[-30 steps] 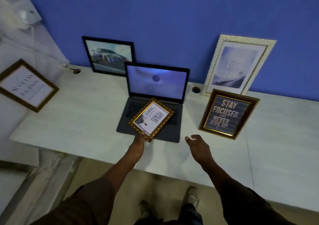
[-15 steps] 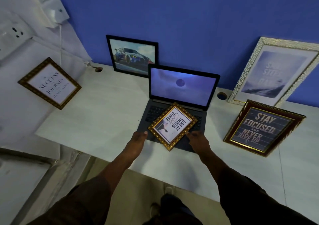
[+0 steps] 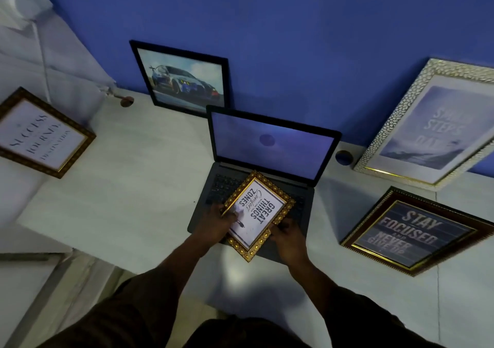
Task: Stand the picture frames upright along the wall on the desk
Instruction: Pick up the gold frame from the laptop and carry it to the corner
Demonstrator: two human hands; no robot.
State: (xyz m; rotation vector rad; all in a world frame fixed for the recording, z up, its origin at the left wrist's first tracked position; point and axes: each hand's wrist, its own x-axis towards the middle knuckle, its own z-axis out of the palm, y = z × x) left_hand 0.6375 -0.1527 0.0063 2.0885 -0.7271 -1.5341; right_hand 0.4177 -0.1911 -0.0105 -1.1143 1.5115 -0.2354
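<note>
A small gold-framed picture [image 3: 258, 214] reading "Great things... zones" lies tilted over the laptop's keyboard. My left hand [image 3: 215, 223] grips its left edge, thumb on the glass. My right hand [image 3: 288, 236] holds its lower right edge. A black-framed car picture [image 3: 181, 79] stands against the blue wall behind the laptop. A silver-framed print [image 3: 433, 126] leans on the wall at the right. A dark "Stay focused" frame [image 3: 414, 231] lies on the desk at the right. A gold-edged "Success" frame [image 3: 40, 134] rests against the white side wall at the left.
An open laptop [image 3: 270, 147] sits mid-desk with its screen lit. The white desk [image 3: 128, 182] has cable holes, a left hole [image 3: 127, 101] and a right hole [image 3: 344, 157]. A wall socket with a cord hangs at the top left. The desk's front edge is just below my hands.
Both hands have closed on the small gold frame; a second ago only my left hand touched it and the right hovered apart. The view has shifted closer and rightward.
</note>
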